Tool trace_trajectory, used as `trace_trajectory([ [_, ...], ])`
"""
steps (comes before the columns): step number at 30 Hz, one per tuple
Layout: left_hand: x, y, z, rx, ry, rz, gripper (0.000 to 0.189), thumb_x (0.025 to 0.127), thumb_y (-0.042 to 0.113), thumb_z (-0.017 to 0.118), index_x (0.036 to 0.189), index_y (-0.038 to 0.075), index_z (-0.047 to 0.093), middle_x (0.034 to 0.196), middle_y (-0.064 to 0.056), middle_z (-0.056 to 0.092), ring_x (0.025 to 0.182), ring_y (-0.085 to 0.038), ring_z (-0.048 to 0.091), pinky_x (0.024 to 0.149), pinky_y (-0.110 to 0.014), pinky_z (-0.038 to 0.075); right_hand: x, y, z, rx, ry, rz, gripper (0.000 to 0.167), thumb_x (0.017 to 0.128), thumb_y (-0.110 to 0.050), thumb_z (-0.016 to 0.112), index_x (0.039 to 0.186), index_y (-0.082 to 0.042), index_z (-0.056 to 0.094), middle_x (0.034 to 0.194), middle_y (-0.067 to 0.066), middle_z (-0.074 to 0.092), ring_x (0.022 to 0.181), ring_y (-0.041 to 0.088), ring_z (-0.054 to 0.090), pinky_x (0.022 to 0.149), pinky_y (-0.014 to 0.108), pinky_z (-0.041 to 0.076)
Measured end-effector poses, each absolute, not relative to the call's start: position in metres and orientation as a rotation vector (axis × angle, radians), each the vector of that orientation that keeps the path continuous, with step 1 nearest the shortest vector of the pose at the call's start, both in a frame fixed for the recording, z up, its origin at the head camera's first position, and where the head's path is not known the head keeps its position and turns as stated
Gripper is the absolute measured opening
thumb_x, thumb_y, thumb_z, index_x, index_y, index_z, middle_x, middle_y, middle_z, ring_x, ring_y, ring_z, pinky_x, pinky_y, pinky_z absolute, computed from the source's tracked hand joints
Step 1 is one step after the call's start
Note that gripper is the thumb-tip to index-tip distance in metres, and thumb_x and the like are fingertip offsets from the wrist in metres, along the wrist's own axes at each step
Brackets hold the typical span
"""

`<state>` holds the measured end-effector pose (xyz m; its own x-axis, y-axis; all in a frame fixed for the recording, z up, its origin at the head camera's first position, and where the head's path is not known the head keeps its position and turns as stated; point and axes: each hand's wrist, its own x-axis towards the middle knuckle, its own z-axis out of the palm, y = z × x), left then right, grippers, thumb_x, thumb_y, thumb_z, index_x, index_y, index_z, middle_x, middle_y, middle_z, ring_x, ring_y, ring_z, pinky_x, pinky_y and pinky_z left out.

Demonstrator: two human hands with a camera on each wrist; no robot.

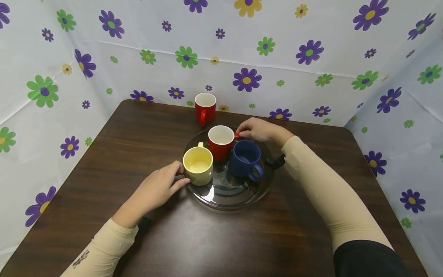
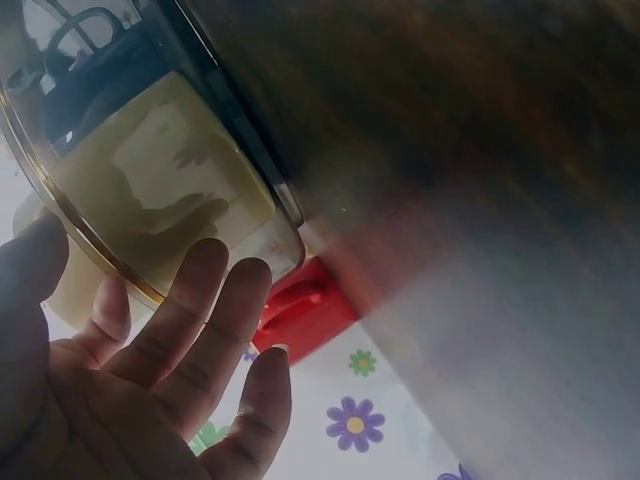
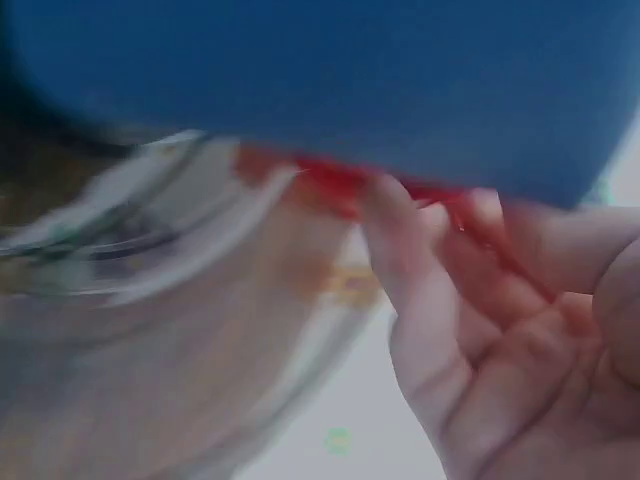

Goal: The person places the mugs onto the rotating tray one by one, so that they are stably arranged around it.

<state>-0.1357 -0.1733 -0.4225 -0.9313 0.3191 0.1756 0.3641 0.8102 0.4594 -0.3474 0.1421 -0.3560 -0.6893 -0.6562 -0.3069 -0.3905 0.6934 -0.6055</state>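
A round dark glass dish bears a yellow mug, a red mug with a white inside, and a blue mug. At the dish's left edge, beside the yellow mug, is my left hand; its thumb and fingers are spread in the left wrist view, fingertips right at the glass rim. My right hand reaches behind the blue mug and pinches the red mug's handle. Most of that handle is hidden by the fingers, and the blue mug covers part of the right wrist view.
Behind the dish, near the table's back edge, stands another red mug, its handle toward me. All of this is on a dark wooden table. A white flowered sheet hangs around the back and sides.
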Motion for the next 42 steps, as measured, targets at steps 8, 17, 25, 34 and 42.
trace_trajectory([
  [8,-0.134,-0.172,-0.422,-0.548,-2.927,-0.777,0.025,0.096,0.029,0.073,0.101,0.012,0.055,0.100,-0.005,0.069,0.096,-0.027,0.069,0.080,-0.048,0.055,-0.308,0.109,-0.307,-0.949,2.508,-0.689,0.035,0.104,-0.026,0.059,0.133,-0.006,0.064,0.131,0.012,0.065,0.117,0.029,0.061,0.103,0.046,0.048],
  [17,-0.133,-0.173,-0.419,-0.578,-2.905,-0.745,0.023,0.097,0.029,0.071,0.094,0.015,0.054,0.085,0.003,0.061,0.075,-0.017,0.061,0.068,-0.039,0.051,-0.236,0.038,-0.308,-1.429,2.423,-0.260,0.081,0.087,-0.042,0.081,0.149,-0.004,0.046,0.149,0.010,0.050,0.135,0.023,0.048,0.115,0.035,0.036],
  [25,-0.131,-0.175,-0.421,-0.560,-2.924,-0.705,0.024,0.098,0.034,0.068,0.091,0.017,0.052,0.077,0.009,0.052,0.066,-0.011,0.049,0.063,-0.035,0.043,-0.223,0.023,-0.330,-1.429,2.508,-0.113,0.080,0.082,-0.042,0.086,0.146,-0.008,0.051,0.143,0.005,0.057,0.128,0.022,0.053,0.112,0.034,0.039],
  [34,-0.132,-0.176,-0.423,-0.541,-2.946,-0.718,0.024,0.099,0.035,0.067,0.092,0.017,0.053,0.077,0.009,0.052,0.066,-0.010,0.049,0.066,-0.035,0.043,-0.232,0.029,-0.332,-1.445,2.425,-0.212,0.073,0.085,-0.024,0.084,0.147,-0.009,0.049,0.145,0.003,0.054,0.129,0.019,0.050,0.109,0.031,0.042],
  [42,-0.134,-0.175,-0.425,-0.549,-2.935,-0.725,0.025,0.098,0.035,0.068,0.090,0.017,0.052,0.073,0.008,0.047,0.064,-0.011,0.046,0.063,-0.033,0.041,-0.241,0.035,-0.333,-1.472,2.328,-0.242,0.073,0.086,-0.012,0.079,0.149,-0.004,0.043,0.151,0.007,0.049,0.137,0.022,0.044,0.118,0.032,0.031],
])
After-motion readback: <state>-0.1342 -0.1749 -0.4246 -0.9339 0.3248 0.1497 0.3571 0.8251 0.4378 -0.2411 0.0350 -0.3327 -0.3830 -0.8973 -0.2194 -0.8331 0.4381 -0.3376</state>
